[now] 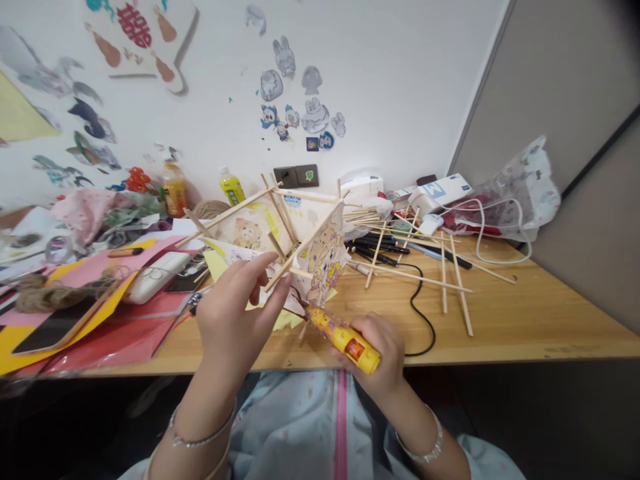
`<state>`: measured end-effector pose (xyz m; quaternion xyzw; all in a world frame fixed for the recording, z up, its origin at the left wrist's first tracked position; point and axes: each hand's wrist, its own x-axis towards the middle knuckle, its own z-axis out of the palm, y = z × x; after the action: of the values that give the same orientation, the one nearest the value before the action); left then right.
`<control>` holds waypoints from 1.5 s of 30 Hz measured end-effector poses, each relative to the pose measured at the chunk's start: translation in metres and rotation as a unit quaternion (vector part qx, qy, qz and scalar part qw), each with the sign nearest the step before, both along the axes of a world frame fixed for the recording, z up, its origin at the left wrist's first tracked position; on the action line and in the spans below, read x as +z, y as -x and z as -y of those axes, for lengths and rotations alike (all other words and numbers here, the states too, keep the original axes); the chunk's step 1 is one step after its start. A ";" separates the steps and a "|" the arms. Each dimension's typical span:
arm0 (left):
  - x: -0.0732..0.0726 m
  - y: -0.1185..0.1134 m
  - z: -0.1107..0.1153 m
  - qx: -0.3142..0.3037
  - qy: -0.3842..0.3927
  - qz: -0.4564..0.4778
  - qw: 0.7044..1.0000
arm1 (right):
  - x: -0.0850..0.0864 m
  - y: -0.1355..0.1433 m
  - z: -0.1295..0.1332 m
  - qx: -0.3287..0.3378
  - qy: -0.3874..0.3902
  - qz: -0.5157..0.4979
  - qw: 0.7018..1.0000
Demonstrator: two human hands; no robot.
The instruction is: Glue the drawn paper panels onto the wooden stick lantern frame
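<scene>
In front of me stands a box-like frame of thin wooden sticks with paper panels that carry cartoon drawings. My left hand pinches a wooden stick at the frame's near edge between thumb and fingers. My right hand is wrapped round a yellow glue gun with an orange switch on its side. The glue gun's nozzle points up and left to the lower near corner of the frame, just below my left thumb. Whether the nozzle touches the sticks, I cannot tell.
Loose wooden sticks, black pens and a black cable lie to the right. A clear plastic bag rests against the partition. Coloured paper, a phone and twine cover the left side; bottles stand behind.
</scene>
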<state>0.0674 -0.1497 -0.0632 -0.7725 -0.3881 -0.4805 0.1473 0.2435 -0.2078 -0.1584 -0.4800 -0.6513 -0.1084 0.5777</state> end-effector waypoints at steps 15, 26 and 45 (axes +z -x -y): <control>0.025 0.008 -0.007 -0.011 -0.010 -0.108 0.994 | 0.028 -0.012 -0.024 0.111 -0.037 -0.073 0.990; 0.029 0.011 -0.008 -0.022 0.019 -0.121 0.992 | 0.037 -0.033 -0.054 0.317 0.141 -0.227 0.910; 0.028 0.016 -0.011 -0.021 0.022 -0.141 0.990 | 0.038 -0.036 -0.068 0.375 0.263 -0.238 0.857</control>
<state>0.0516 -0.1384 -0.0348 -0.8436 -0.3578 -0.3611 0.1731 0.2793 -0.1398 -0.1208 -0.3445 -0.6288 0.4089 0.5645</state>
